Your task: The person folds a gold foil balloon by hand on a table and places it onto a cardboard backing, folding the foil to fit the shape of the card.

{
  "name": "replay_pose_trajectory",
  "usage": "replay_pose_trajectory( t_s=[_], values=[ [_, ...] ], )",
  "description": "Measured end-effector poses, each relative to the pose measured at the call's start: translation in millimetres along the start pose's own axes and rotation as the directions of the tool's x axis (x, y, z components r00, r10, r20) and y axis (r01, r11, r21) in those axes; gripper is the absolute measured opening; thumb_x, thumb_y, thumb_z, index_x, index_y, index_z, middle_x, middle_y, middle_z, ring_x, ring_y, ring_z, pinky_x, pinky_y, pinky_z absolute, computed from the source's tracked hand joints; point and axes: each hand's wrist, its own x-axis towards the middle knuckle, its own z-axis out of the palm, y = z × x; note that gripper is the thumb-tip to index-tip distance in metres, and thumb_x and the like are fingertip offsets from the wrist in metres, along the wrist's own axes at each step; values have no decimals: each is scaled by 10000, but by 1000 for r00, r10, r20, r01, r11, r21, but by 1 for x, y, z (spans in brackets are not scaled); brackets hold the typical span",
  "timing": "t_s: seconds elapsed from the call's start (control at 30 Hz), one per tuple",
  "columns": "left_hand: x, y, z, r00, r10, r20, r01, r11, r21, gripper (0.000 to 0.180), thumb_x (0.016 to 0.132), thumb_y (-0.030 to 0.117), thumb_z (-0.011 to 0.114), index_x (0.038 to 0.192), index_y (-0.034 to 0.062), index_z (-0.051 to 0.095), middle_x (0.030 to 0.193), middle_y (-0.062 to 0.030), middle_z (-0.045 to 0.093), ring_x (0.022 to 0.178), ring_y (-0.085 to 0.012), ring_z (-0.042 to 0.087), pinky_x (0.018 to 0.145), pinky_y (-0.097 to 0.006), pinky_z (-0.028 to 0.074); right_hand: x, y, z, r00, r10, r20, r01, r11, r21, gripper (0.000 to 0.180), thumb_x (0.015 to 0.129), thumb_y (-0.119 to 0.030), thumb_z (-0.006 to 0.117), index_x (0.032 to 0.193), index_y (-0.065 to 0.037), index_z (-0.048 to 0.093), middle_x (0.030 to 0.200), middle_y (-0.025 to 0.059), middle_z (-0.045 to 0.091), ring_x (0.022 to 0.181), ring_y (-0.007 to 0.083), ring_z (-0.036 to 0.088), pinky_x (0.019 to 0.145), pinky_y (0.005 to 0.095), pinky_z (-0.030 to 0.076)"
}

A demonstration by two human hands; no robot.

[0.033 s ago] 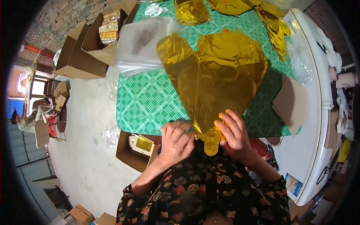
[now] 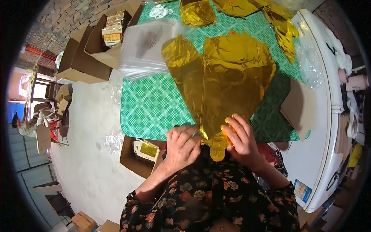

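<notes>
A large flat gold foil balloon (image 2: 220,77) lies spread over a table with a green checked cloth (image 2: 154,104). Its narrow neck (image 2: 217,149) points toward me at the table's near edge. My left hand (image 2: 181,149) pinches the neck from the left. From the right, my right hand (image 2: 241,139) grips the same neck, fingers curled over the foil. Both hands hold the balloon just above my flowered sleeves.
More gold foil balloons (image 2: 197,13) lie at the table's far end beside a stack of clear plastic bags (image 2: 145,46). Open cardboard boxes (image 2: 92,50) stand on the floor at left, another box (image 2: 141,156) under the table edge. A white appliance (image 2: 320,127) and a cardboard sheet (image 2: 297,108) are at right.
</notes>
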Motion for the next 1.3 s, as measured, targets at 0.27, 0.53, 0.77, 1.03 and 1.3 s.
replay_pose_trajectory(
  t_s=[0.27, 0.53, 0.77, 1.03, 1.3],
  values=[
    [-2, -5, -1, 998, 56, 19, -57, 997, 42, 302, 794, 74, 797, 1088, 116, 743, 1236, -66, 693, 1144, -323, 646, 945, -465, 439, 3, -4, 4, 997, -20, -75, 12, 993, -118, 467, 823, -94, 682, 1274, 27, 714, 1392, 228, 650, 1375, 431, 557, 1182, 604, 432],
    [-1, -4, -3, 996, 74, 50, -77, 995, 68, 286, 802, 75, 807, 1078, 117, 742, 1237, -73, 693, 1139, -314, 644, 951, -466, 444, -2, -3, 8, 989, -85, -118, 56, 972, -227, 484, 819, -170, 713, 1286, -44, 717, 1384, 141, 674, 1336, 339, 586, 1116, 549, 440],
    [-3, -7, 1, 995, 85, 49, -89, 993, 79, 310, 782, 84, 812, 1079, 132, 737, 1240, -63, 688, 1132, -315, 639, 949, -472, 443, -2, -4, 5, 988, -114, -103, 83, 961, -265, 421, 844, -142, 721, 1257, -56, 732, 1231, 82, 704, 1154, 262, 635, 996, 487, 488],
    [-5, -11, 5, 993, 117, 14, -118, 988, 102, 323, 768, 119, 795, 1082, 140, 723, 1253, -58, 682, 1136, -314, 638, 948, -483, 445, 1, -8, -9, 981, -171, -86, 132, 930, -343, 405, 829, -135, 746, 1213, -8, 754, 1076, 52, 690, 1025, 231, 632, 951, 445, 490],
    [-7, -13, 4, 992, 116, 42, -120, 987, 103, 302, 806, 175, 786, 1098, 139, 717, 1271, -47, 680, 1154, -305, 633, 961, -490, 442, 0, -13, -4, 987, -149, -57, 122, 937, -329, 364, 841, -166, 725, 1173, -21, 760, 1011, 67, 670, 963, 218, 625, 937, 459, 478]
  ],
)
